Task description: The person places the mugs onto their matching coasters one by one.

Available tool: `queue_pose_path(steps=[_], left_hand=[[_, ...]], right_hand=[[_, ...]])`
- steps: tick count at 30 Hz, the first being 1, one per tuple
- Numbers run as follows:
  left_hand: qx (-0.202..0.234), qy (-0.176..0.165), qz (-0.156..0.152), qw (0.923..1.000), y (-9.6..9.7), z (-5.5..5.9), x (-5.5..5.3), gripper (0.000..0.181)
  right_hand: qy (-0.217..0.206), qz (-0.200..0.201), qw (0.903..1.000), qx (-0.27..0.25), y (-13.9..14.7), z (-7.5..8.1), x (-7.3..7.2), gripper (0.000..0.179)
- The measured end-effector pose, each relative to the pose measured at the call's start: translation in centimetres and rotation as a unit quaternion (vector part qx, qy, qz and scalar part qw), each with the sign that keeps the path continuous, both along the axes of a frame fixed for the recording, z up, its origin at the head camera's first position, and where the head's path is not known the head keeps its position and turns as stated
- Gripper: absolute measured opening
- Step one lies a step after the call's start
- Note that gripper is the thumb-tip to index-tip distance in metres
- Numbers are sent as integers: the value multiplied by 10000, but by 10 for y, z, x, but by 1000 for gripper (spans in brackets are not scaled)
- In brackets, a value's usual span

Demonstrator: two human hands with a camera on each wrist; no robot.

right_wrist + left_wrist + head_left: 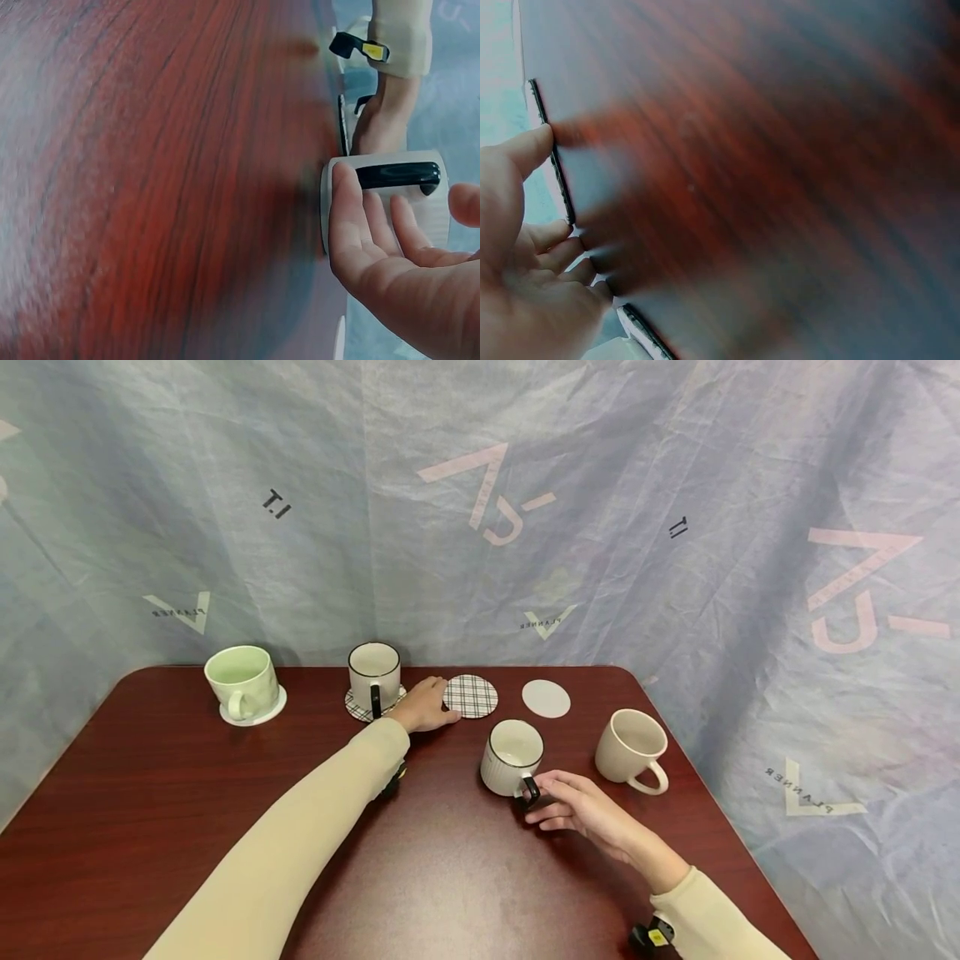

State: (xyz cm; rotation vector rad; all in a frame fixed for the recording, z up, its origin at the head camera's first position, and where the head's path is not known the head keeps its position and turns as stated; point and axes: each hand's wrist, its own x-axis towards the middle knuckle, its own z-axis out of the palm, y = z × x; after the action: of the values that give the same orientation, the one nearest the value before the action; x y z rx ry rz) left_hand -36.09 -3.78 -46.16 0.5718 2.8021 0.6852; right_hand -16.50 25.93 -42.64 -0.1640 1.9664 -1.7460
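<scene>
White mug (501, 772), black-rimmed: being supported upright by the desk (450, 885), in front of a bare plaid coaster (477, 695) and a bare white coaster (547, 698). Right grip (585, 812): being held released, fingers spread just beside the black handle (532, 788); contact cannot be told. Left grip (424, 705): being rested, released, at the plaid coaster's left edge. Beige mug (621, 755): being supported at right. Green mug (257, 690): being borne by another white coaster (272, 711), far left.

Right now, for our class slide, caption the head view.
Left hand at a checked coaster, right hand at a black-handled mug.
</scene>
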Motion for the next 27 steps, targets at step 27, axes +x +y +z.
queue_pose_path(steps=[27], left_hand=[[22,29,-19,10000,-1,-3,-2,84]], right_hand=[[-144,-209,9991,-338,-18,-8,-3,34]])
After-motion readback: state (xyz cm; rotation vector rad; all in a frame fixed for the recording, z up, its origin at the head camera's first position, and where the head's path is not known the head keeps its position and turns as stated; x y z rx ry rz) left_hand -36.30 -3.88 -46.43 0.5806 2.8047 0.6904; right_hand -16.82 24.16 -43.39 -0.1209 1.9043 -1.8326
